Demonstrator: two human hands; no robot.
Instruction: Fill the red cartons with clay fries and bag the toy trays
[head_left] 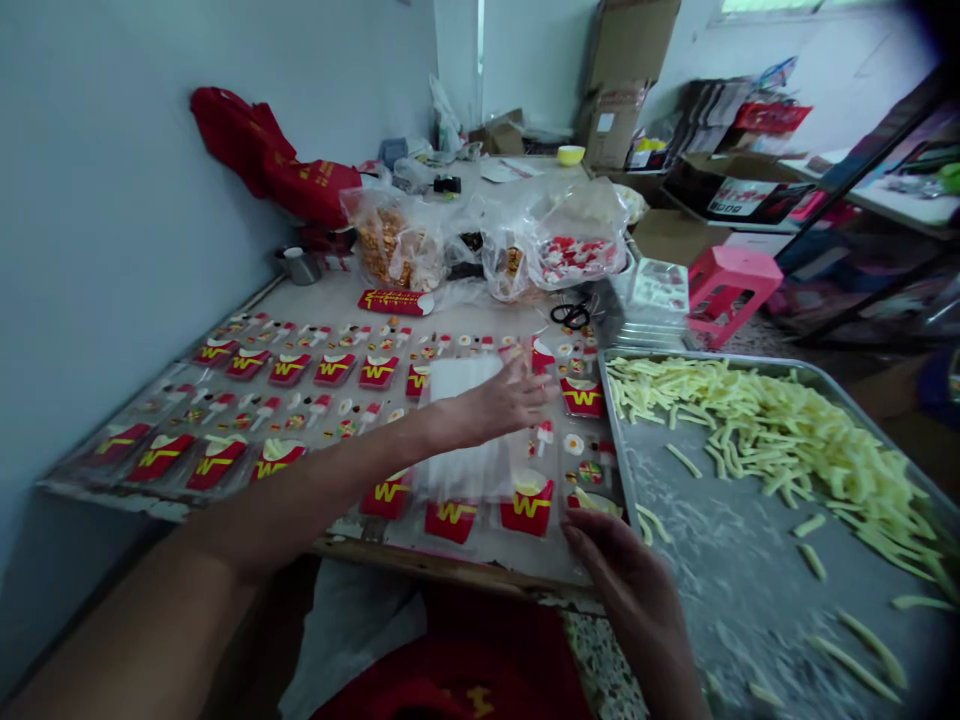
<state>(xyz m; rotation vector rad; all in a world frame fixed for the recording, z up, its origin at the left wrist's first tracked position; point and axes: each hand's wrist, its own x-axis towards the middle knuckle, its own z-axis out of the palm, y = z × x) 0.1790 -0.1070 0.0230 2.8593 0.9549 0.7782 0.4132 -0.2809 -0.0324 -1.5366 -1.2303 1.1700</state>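
My left hand (499, 405) reaches across the table with its fingers stretched out, above a stack of clear, whitish plastic bags (469, 455). Close by lies a small red fries box with a yellow W (581, 397). My right hand (637, 575) is at the table's front edge, thumb and fingers drawn together beside a clear packet with pale fries pieces (596, 502); whatever is between the fingertips is hidden. Another red fries box (527, 505) in clear plastic lies left of that hand. Rows of similar boxes (217, 462) with small food-shaped pieces cover the table.
To the right, a metal tray (697, 560) carries a heap of loose pale fries (810, 430). Black scissors (571, 315) and filled plastic bags (577, 255) are at the back. A pink stool (731, 285) stands behind the tray; a wall (135, 200) borders the left.
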